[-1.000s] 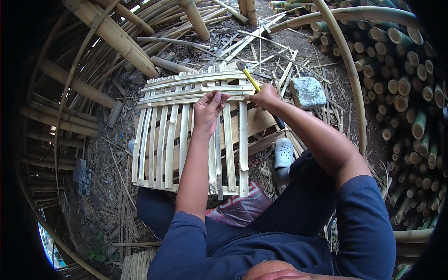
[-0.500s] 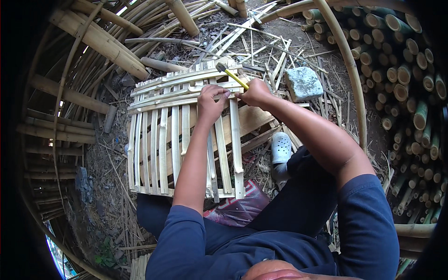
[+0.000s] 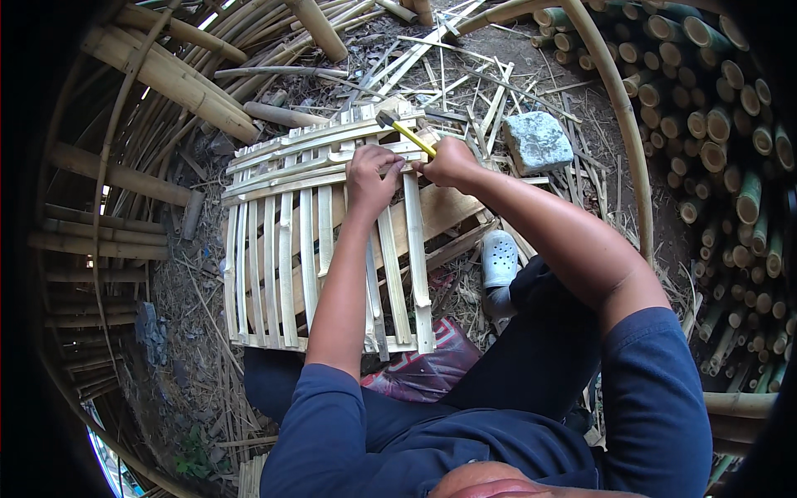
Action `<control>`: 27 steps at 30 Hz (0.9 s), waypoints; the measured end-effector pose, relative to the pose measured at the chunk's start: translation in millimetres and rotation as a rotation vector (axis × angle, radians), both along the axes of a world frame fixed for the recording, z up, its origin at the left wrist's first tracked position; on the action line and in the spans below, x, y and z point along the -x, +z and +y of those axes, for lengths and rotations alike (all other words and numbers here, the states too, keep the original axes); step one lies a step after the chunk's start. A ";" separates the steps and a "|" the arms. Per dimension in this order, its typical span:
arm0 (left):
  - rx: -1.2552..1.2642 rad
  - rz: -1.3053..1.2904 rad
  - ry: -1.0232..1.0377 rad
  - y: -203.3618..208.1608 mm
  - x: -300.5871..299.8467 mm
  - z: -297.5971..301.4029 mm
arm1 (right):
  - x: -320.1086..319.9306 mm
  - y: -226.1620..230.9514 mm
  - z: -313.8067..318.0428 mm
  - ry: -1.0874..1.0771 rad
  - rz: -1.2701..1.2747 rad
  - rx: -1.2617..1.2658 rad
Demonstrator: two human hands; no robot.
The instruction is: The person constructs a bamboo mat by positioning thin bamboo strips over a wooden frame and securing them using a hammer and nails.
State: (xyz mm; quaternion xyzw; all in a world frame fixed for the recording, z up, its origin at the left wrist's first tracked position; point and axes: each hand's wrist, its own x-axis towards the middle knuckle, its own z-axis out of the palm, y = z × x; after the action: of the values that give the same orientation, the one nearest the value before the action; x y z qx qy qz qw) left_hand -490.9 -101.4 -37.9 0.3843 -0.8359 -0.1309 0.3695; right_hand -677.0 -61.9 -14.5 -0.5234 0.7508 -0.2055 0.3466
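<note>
Slatted bamboo panel lies flat at frame centre. Left hand presses down on the top crosspieces, fingers curled, steadying them, while the right hand is fisted around a yellow-handled hammer cocked just above.

The hammer now points up and left from the right hand, its head over the top cross strips of the bamboo panel; a second ago its yellow handle lay nearer the hand. The left hand seems to sit slightly closer to the right one.
</note>
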 end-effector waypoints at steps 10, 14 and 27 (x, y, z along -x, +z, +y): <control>-0.050 -0.020 -0.040 0.0 -2.9 -1.5 | -1.3 9.0 2.6 -0.002 -0.025 -0.044; -0.029 0.055 -0.050 -4.6 0.8 -2.2 | -0.1 7.5 1.9 -0.015 -0.028 -0.057; -0.002 0.114 -0.054 -12.0 1.0 0.4 | 6.1 5.6 1.2 0.028 -0.010 -0.039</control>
State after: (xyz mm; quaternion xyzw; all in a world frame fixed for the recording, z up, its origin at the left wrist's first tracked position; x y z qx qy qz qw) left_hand -491.9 -101.0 -49.8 0.3541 -0.8233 -0.1633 0.4124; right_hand -683.1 -60.7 -8.9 -0.5259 0.7456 -0.1886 0.3631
